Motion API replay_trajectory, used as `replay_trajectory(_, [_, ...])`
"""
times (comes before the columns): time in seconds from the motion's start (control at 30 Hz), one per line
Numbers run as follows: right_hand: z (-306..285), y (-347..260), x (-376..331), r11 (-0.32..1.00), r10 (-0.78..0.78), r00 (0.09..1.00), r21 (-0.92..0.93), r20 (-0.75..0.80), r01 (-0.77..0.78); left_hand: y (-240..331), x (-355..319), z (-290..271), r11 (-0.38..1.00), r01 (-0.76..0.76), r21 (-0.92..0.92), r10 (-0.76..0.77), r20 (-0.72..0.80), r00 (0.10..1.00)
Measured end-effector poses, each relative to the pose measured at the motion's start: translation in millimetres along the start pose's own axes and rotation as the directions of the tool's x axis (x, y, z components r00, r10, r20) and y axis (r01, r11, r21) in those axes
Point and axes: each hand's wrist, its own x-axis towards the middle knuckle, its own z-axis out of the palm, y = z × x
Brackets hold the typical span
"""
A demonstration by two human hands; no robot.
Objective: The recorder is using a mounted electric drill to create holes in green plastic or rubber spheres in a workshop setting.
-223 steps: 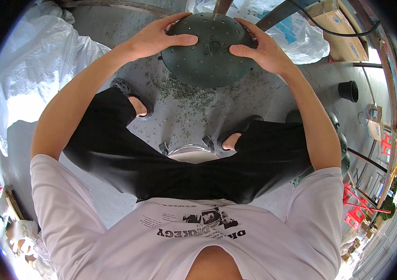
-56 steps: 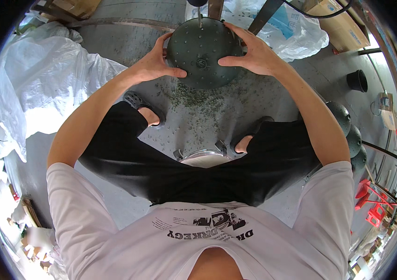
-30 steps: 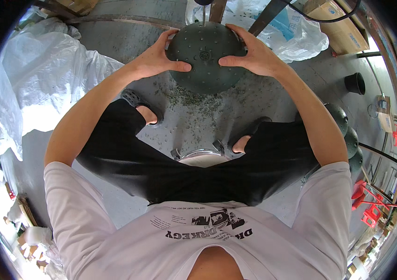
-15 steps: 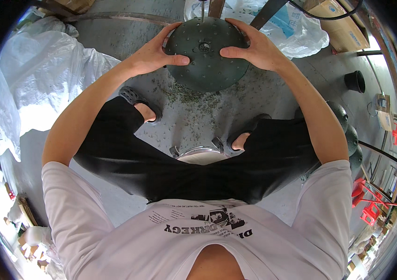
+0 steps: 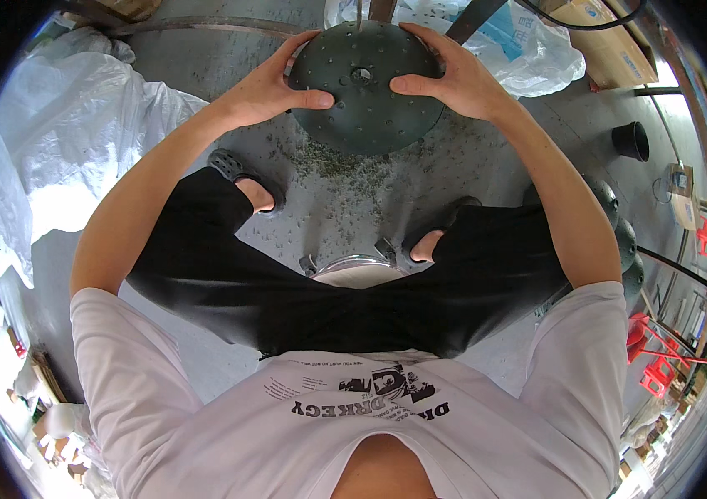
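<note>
Between my hands is a dark green ball (image 5: 366,121), or rounded shell, dotted with small holes and bearing one larger hole near its top. My left hand (image 5: 274,87) grips its left side, thumb lying on the upper surface. On the right side, my right hand (image 5: 457,83) does the same, its thumb pointing toward the larger hole. A thin metal rod (image 5: 359,12), like a drill bit, comes down at the ball's far edge; whether it enters a hole I cannot tell. Whatever supports the ball from below is hidden.
Green shavings (image 5: 337,162) litter the floor under the ball. Several similar green balls (image 5: 630,241) lie beside my right leg. Clear plastic sheeting (image 5: 96,125) spreads on the left. A plastic bag (image 5: 536,62), a cardboard box (image 5: 603,46) and a black bucket (image 5: 630,143) stand right.
The ball and both hands appear slightly higher in the picture, along with a small shift of the whole view. My grip on the ball stays the same.
</note>
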Motion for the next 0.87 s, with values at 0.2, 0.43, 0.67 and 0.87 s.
replay_trajectory(0.2, [-3.2, -4.1, -1.1, 0.999, 0.014, 1.000, -0.044, 0.024, -0.013, -0.7, -0.2, -0.9, 1.000, -0.013, -0.013, 0.013, -0.002, 1.000])
replay_trajectory(0.43, [-2.9, -4.9, -1.4, 0.998, 0.026, 1.000, -0.059, 0.019, -0.024, 3.8, -1.1, -0.4, 1.000, -0.006, -0.013, 0.006, 0.005, 1.000])
replay_trajectory(0.67, [-1.6, -2.1, -1.5, 0.998, 0.025, 1.000, -0.059, 0.003, -0.024, 7.1, -1.3, 0.9, 1.000, -0.002, -0.015, 0.002, -0.002, 1.000])
replay_trajectory(0.87, [-1.5, -5.2, -2.4, 0.994, 0.059, 0.998, -0.092, 0.001, -0.058, 6.4, -1.2, 0.1, 0.998, -0.001, -0.064, 0.002, 0.019, 1.000])
